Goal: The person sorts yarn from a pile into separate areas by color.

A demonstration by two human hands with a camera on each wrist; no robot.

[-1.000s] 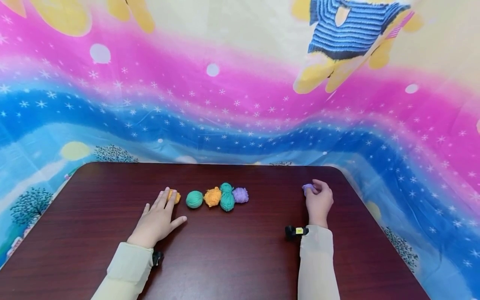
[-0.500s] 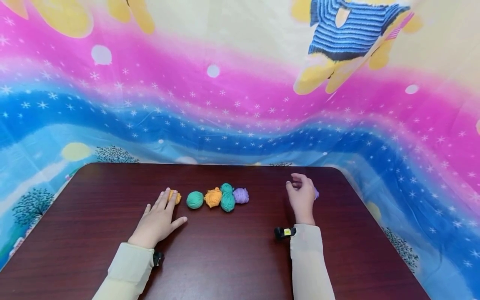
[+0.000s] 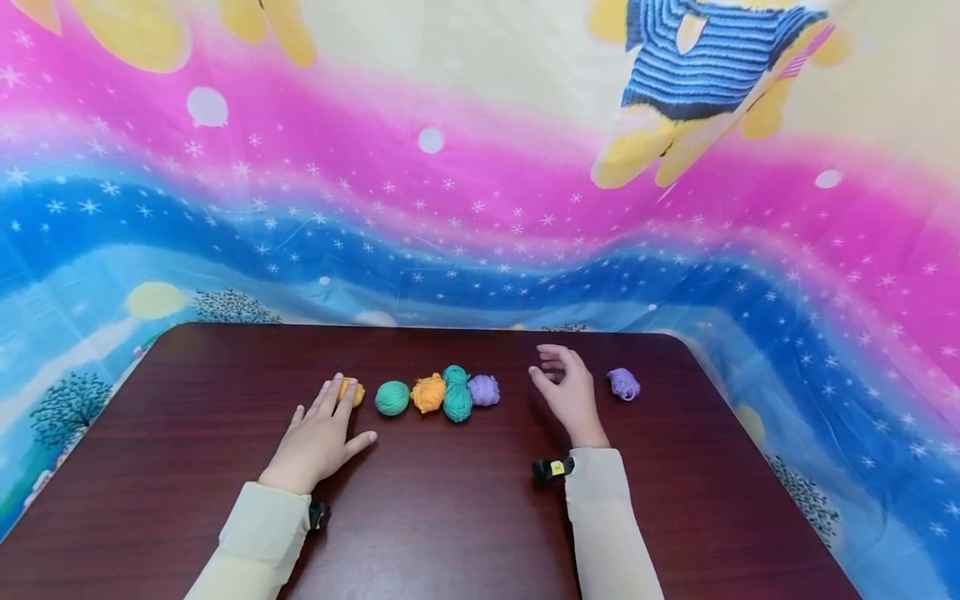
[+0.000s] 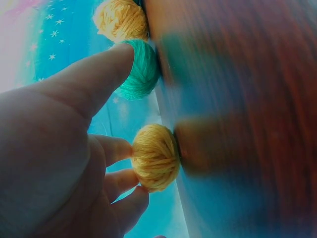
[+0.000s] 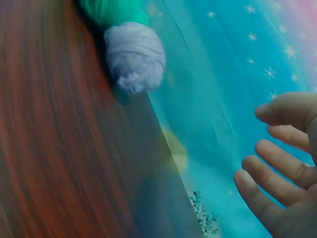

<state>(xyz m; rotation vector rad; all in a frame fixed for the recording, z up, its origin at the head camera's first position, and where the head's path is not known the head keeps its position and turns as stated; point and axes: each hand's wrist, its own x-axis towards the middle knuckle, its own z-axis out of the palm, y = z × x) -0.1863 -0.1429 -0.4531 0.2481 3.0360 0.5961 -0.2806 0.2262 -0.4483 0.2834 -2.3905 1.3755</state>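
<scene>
My left hand (image 3: pixel 311 446) rests its straight fingers on a yellow yarn ball (image 4: pixel 156 157) at the left end of the row, thumb spread to the side. Right of it sits a green yarn ball (image 3: pixel 392 398), then another yellow one (image 3: pixel 428 392). Two more green balls (image 3: pixel 457 402), one behind the other, come after that, with a purple yarn ball (image 3: pixel 484 390) beside them. My right hand (image 3: pixel 568 396) is in the air with fingers loosely bent, holding nothing. It lies between that purple ball and a second purple yarn ball (image 3: pixel 623 384) on the right.
The dark reddish-brown table (image 3: pixel 465 508) has rounded far corners. A printed cloth (image 3: pixel 480 217) in pink, blue and cream hangs behind it and along both sides. A small black camera (image 3: pixel 551 471) is strapped at the right wrist.
My right hand has let go of the far-right purple yarn ball and moved left toward the row, its fingers loosening. That ball stays on the table. The left hand has stayed in place.
</scene>
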